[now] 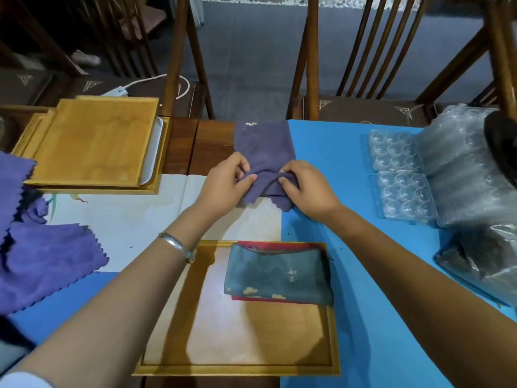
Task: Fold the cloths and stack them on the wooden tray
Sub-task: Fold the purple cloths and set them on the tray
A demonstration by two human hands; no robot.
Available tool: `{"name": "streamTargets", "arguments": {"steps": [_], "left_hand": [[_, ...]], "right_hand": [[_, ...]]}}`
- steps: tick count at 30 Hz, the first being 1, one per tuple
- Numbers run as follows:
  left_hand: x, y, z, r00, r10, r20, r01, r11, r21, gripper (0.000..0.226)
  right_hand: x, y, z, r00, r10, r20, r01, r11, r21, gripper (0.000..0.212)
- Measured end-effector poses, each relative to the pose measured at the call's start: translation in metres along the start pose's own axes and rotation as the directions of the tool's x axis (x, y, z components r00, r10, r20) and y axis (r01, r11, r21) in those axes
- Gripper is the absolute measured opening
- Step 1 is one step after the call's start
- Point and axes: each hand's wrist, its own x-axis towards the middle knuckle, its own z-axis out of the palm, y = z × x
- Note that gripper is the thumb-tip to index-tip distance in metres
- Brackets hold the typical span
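1. Left hand [226, 183] and right hand [305, 189]: fingers of both pinch the purple cloth [264, 161], bunched near the table's far edge.
2. Wooden tray [251, 345] at near edge carries a folded teal cloth [277, 275] over a red cloth [279, 245].
3. Loose purple cloths [42, 259] lie at left edge.

Bare forearms, one bangle

The left wrist wore a plain silver bangle [179, 245]; a white sleeve edge [22, 380] showed at that arm's near end. Both forearms were uncovered.
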Motion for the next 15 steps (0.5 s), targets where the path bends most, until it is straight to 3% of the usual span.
{"name": "streamTargets", "arguments": {"steps": [7,15], "left_hand": [[-0.032,0.07,-0.026,0.995,0.087,-0.051,-0.096,0.969,-0.227,0.011],[-0.055,0.16,-0.053,0.985,0.174,-0.016,-0.171,0.94,-0.297,0.008]], "right_hand": [[-0.054,-0.039,-0.061,0.978,-0.017,-0.208,0.056,0.981,0.184,0.008],[-0.12,-0.087,-0.153,0.957,-0.124,-0.261,0.111,0.992,-0.064,0.011]]}}
